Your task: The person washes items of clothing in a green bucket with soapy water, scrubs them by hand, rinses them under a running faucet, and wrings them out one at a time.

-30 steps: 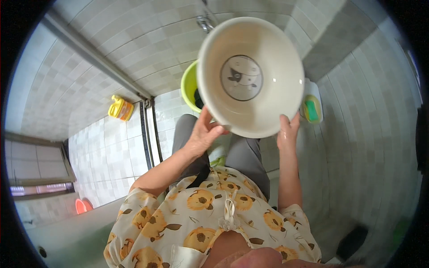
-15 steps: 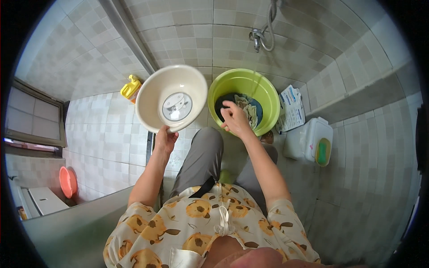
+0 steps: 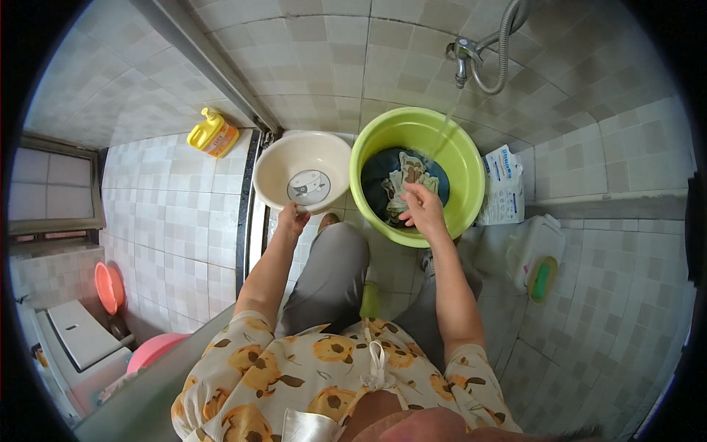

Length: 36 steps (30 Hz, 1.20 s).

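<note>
My left hand (image 3: pixel 293 219) pinches the near rim of a cream basin (image 3: pixel 272 166), which has a round grey-and-white animal picture on its bottom. To its right stands a larger lime-green tub (image 3: pixel 469 173) holding wet clothes (image 3: pixel 407 175), dark blue and light patterned, in water. Over the tub's near side hovers my right hand (image 3: pixel 425 210), fingers loosely apart with nothing in them. A thin stream of water (image 3: pixel 445 132) falls into the tub from the wall tap (image 3: pixel 462 65).
A yellow pump bottle (image 3: pixel 213 135) stands at the far left. Right of the tub are a white printed packet (image 3: pixel 504 184) and a white plastic container (image 3: pixel 532 247) with a green-and-yellow sponge (image 3: pixel 543 280). A metal door track (image 3: pixel 255 228) runs along the floor left of my legs.
The cream basin has come down from a raised, tilted position to a lower one beside the tub, still in my left hand. My right hand has shifted rightward over the tub.
</note>
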{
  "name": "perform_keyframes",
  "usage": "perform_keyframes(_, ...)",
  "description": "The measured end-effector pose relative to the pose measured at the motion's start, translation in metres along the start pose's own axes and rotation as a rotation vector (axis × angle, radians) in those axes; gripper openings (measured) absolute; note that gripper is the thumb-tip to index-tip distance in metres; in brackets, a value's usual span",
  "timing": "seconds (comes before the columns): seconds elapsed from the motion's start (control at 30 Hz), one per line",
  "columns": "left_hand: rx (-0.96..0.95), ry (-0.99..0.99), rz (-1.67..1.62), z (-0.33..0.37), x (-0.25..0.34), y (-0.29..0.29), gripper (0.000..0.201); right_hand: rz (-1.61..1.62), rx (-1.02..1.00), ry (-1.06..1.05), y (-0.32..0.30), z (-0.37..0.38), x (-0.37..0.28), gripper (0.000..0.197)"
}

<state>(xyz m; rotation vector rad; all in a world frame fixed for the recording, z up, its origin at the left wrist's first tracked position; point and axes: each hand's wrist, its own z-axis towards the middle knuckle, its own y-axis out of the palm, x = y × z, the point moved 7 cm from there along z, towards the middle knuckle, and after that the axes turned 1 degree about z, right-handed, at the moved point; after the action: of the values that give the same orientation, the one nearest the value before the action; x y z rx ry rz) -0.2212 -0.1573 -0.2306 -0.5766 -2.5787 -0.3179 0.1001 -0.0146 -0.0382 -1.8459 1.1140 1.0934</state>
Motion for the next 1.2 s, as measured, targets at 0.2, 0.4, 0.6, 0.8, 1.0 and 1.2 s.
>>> perform_keyframes(0.2,-0.091,0.021,-0.06,0.047,-0.008,0.002,0.025,-0.044,0.016,-0.04,0.004,0.014,-0.005,0.027)
perform_keyframes(0.4,-0.016,0.046,0.16,0.047,-0.019,0.002,0.035,-0.352,0.079,-0.227,0.002,0.024,0.004,0.022)
perform_keyframes(0.6,-0.033,0.394,0.498,-0.012,0.04,0.03,0.065,-0.363,0.092,-0.28,0.0,0.009,0.001,0.019)
perform_keyframes(0.8,-0.376,0.699,0.517,-0.139,0.074,0.14,0.051,-0.356,0.186,-0.306,-0.02,-0.003,0.012,0.019)
perform_keyframes(1.0,-0.59,0.763,0.745,-0.231,0.025,0.218,0.055,-0.371,0.286,-0.316,-0.059,-0.012,0.03,0.018)
perform_keyframes(1.2,-0.598,1.521,1.098,-0.287,0.052,0.274,0.046,-0.447,0.328,-0.346,-0.072,-0.015,0.017,0.021)
